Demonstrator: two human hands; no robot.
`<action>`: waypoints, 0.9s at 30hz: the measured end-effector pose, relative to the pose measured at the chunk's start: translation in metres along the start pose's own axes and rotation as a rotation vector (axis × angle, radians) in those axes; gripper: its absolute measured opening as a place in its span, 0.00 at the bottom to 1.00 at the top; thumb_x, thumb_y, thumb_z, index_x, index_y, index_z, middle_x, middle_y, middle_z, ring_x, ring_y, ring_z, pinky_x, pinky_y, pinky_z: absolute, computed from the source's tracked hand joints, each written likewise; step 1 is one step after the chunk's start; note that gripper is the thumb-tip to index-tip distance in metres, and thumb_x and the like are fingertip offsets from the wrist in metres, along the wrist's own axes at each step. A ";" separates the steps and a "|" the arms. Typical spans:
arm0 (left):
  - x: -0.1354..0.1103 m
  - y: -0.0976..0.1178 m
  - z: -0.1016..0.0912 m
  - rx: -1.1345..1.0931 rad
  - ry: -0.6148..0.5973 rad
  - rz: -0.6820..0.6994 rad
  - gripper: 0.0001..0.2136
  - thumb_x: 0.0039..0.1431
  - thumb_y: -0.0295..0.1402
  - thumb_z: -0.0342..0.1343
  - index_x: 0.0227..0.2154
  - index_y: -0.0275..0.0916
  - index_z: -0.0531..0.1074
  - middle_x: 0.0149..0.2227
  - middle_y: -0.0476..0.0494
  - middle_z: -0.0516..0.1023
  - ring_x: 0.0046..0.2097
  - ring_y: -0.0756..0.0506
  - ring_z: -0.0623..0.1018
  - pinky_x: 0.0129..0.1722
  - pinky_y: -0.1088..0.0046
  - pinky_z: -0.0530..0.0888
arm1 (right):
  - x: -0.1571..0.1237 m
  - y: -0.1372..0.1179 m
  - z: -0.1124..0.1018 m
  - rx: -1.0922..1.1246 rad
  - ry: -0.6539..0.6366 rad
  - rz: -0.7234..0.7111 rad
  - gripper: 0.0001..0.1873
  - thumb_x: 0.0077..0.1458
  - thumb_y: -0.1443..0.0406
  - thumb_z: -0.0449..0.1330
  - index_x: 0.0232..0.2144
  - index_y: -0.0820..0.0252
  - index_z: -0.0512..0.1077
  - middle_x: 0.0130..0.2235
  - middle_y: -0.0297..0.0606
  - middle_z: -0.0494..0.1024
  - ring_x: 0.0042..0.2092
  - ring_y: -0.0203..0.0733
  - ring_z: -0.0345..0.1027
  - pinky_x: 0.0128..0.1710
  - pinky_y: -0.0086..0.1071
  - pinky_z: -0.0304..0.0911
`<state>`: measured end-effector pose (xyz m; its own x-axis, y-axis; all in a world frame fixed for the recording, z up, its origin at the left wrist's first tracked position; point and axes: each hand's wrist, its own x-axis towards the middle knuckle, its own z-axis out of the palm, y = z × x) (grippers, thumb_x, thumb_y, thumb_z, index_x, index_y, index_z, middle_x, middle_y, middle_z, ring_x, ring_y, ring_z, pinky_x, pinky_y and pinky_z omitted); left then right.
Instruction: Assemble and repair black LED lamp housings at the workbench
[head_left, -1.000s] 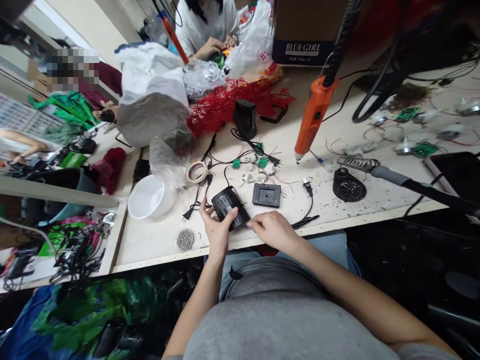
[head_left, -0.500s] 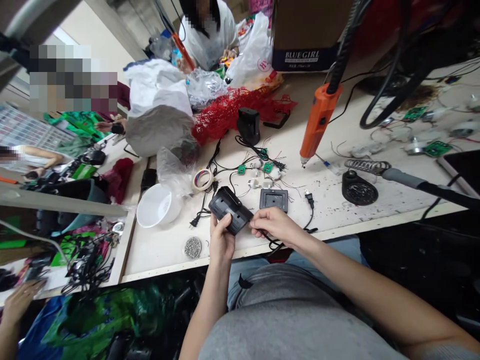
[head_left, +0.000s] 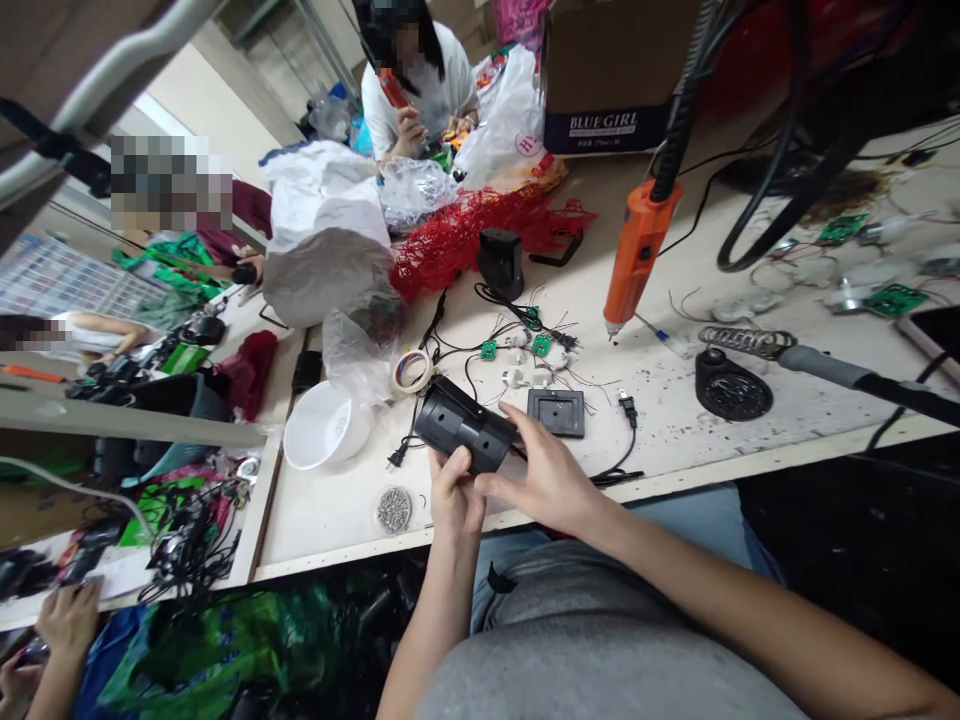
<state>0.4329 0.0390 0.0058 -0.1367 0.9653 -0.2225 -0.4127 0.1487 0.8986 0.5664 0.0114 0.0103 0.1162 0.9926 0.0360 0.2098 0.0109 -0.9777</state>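
Observation:
A black plastic housing (head_left: 461, 428) with small round holes in its side is tilted over the front of the bench. My left hand (head_left: 456, 492) is closed around its lower side, thumb on the near face. At the right end my right hand (head_left: 551, 475) grips it between thumb and fingers. A black cord (head_left: 619, 472) lies to the right of that hand, its plug (head_left: 627, 402) on the bench. Just behind sits a flat black rectangular plastic piece (head_left: 556, 412). Left of my left hand is a round dish of small screws (head_left: 394, 510).
An orange electric screwdriver (head_left: 641, 250) hangs over the bench. Around it are green circuit boards (head_left: 541, 345) with wires, tape (head_left: 412, 370), a white bowl (head_left: 318, 425), another black housing (head_left: 500, 262) and a soldering iron (head_left: 825, 362). Co-workers sit across and to the left.
My right hand has gone from pinching at the housing's right end to spreading around that end. The housing has turned slightly. Across the bench, a co-worker now holds an orange screwdriver.

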 end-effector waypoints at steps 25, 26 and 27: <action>0.005 0.001 -0.003 -0.026 -0.075 0.107 0.28 0.37 0.45 0.75 0.43 0.48 0.73 0.42 0.49 0.78 0.41 0.47 0.77 0.38 0.74 0.73 | -0.004 0.027 -0.012 -0.154 0.048 -0.314 0.34 0.52 0.52 0.66 0.57 0.59 0.64 0.53 0.51 0.78 0.54 0.56 0.75 0.53 0.48 0.73; 0.003 0.001 -0.003 -0.044 -0.059 0.131 0.27 0.37 0.44 0.75 0.42 0.49 0.72 0.41 0.50 0.78 0.41 0.47 0.77 0.39 0.75 0.73 | -0.006 0.027 -0.011 -0.187 0.081 -0.345 0.34 0.53 0.52 0.66 0.57 0.59 0.64 0.54 0.52 0.77 0.54 0.56 0.74 0.53 0.49 0.73; 0.002 0.001 -0.003 -0.065 -0.051 0.140 0.27 0.36 0.42 0.76 0.41 0.49 0.72 0.41 0.50 0.78 0.41 0.48 0.77 0.39 0.75 0.73 | -0.007 0.028 -0.009 -0.214 0.109 -0.371 0.34 0.54 0.52 0.65 0.58 0.59 0.63 0.54 0.53 0.77 0.55 0.57 0.74 0.53 0.49 0.73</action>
<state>0.4299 0.0401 0.0052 -0.1518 0.9855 -0.0757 -0.4501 -0.0007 0.8930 0.5803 0.0039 -0.0150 0.0946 0.9073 0.4096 0.4520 0.3274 -0.8297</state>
